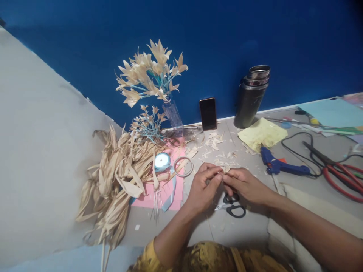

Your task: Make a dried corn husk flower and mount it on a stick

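Note:
My left hand (204, 186) and my right hand (244, 184) meet over the grey table (249, 226), fingers pinched together on a small pale piece of dried husk (224, 170) held between them. Black-handled scissors (233, 206) lie on the table just under my hands. To the left lies a heap of dried corn husks (116, 177) partly on pink paper (167, 189), with a roll of light blue ribbon (162, 161) and a clear tape ring (183, 166). Husk scraps (215, 145) are scattered beyond my hands.
A clear bottle holds husk flowers on blue stems (151, 73) against the blue wall. A dark phone (208, 113) leans there, beside a steel flask (251, 96). To the right are yellow paper (262, 134), a blue glue gun (279, 164), red-handled shears (340, 173) and coloured sheets (334, 111).

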Demonstrator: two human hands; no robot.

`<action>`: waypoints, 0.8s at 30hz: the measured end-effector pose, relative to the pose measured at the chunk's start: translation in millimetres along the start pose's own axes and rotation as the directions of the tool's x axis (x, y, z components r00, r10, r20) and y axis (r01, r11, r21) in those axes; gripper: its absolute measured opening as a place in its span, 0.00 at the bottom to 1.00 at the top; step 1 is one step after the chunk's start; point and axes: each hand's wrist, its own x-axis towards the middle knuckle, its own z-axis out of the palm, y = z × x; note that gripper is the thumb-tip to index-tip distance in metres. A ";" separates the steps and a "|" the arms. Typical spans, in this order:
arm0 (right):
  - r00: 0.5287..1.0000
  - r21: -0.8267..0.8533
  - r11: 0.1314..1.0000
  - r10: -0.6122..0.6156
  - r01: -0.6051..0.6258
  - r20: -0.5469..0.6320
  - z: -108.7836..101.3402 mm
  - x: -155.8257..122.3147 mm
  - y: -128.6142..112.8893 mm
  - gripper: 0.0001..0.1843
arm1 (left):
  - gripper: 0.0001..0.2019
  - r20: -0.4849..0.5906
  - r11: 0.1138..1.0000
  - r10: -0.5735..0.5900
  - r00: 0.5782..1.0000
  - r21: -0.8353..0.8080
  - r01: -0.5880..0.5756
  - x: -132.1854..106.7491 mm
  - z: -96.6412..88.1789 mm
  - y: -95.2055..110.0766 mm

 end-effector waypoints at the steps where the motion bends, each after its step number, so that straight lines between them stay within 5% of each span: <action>1: 1.000 0.007 1.000 0.008 -0.008 0.016 -1.2 0.0 0.4 0.33 | 0.11 0.009 1.000 0.011 1.000 0.003 -0.011 -0.5 -0.1 0.0; 5: 0.996 0.087 0.993 0.071 -0.075 0.049 -4.9 1.1 0.8 0.31 | 0.10 0.006 0.998 0.007 1.000 -0.065 -0.006 -2.3 1.4 -1.5; 12: 0.990 0.152 0.981 0.128 -0.117 -0.065 -5.4 2.9 -8.0 0.21 | 0.11 0.012 0.851 -0.225 0.974 -0.484 0.203 0.7 6.0 -4.7; 24: 0.995 -0.017 1.000 0.021 -0.023 -0.094 -11.2 -4.2 -15.2 0.09 | 0.07 -0.083 0.902 -0.179 0.980 -0.412 0.130 3.3 10.9 -3.8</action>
